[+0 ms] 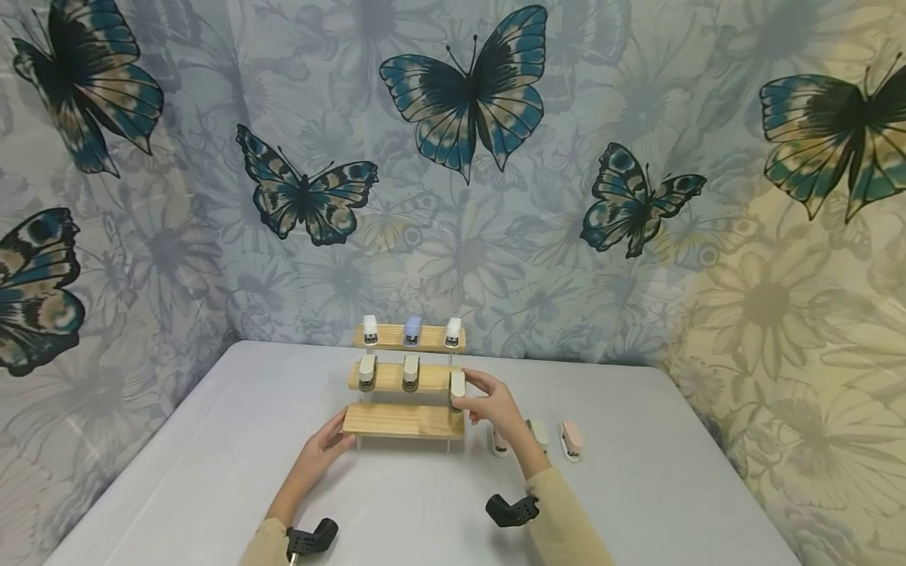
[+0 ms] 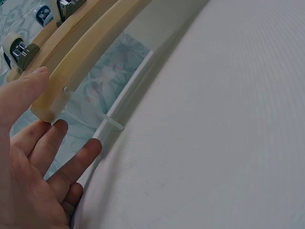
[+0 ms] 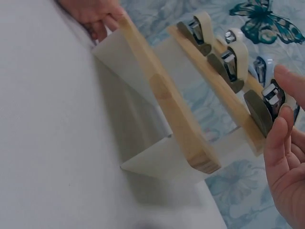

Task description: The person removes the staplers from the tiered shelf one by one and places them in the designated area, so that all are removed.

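Staplers stand in rows on a three-tiered wooden display shelf point(image 1: 403, 420) that sits on a pale grey table point(image 1: 637, 487) before a butterfly-printed backdrop point(image 1: 460, 157). In the head view, the top tier carries two white staplers and a blue stapler point(image 1: 412, 330) between them; the middle tier carries two beige staplers point(image 1: 388, 372) and, at its right end, a third beige stapler point(image 1: 457, 387). The right hand point(image 1: 495, 405) pinches that end stapler between thumb and fingers. The left hand point(image 1: 327, 445) rests against the left end of the bottom tier, fingers relaxed. Just right of the shelf, on the table, lie a white stapler point(image 1: 499, 444), a pale green stapler point(image 1: 539, 433) and a pink stapler point(image 1: 571, 439), close together.

From the left wrist, the left hand point(image 2: 33, 181) shows straight, spread fingers point(image 2: 76, 162), the thumb touching the bottom plank's rounded corner point(image 2: 52, 102); it grips nothing. The shelf's clear leg stands on the table beside the fingers.

From the right wrist, the right hand point(image 3: 286, 162) closes its fingertips on the nearest beige stapler point(image 3: 264, 107) at the end of the middle plank. Two more of the same kind stand farther along that plank, and the left hand point(image 3: 93, 14) touches the far end of the bottom plank point(image 3: 167, 100).
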Available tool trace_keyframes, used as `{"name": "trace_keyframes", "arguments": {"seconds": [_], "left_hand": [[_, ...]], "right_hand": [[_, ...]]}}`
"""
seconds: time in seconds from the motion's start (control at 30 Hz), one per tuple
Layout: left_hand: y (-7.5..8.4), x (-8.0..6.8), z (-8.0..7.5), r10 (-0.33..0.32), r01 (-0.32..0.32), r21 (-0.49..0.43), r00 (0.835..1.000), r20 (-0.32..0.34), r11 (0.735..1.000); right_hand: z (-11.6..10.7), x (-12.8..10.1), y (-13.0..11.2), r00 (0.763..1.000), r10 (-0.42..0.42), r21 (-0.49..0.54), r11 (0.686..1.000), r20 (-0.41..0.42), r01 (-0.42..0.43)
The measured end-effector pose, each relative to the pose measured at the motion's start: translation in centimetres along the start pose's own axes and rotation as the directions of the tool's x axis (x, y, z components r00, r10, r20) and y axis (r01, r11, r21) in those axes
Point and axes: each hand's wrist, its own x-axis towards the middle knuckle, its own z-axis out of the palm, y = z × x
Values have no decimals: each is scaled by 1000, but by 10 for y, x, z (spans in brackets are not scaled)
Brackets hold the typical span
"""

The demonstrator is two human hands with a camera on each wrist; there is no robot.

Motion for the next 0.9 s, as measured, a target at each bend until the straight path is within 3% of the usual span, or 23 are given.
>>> {"name": "trace_keyframes", "arguments": {"seconds": [0.17,0.4,0.67,0.87,0.9], "left_hand": [[-1,0,-1,12,-12,6,1000,0,1000],[-1,0,0,-13,13,2,1000,5,1000],[-2,0,-2,21,-21,-13,1000,7,1000],[-3,0,-1,29,-29,-12,999,13,1000],[-3,0,-1,35,-35,-9,999,10,999]], "right_hand": [[-3,-12,-7,1000,-2,54,999,1,2],[-13,-27,-6,1000,2,21,1000,-14,-2],[-29,-38,6,1000,27,-16,999,-16,-27],[-39,-56,-4,998,-20,63,998,63,16],[-38,-63,-15,997,-25,63,998,76,20]]}}
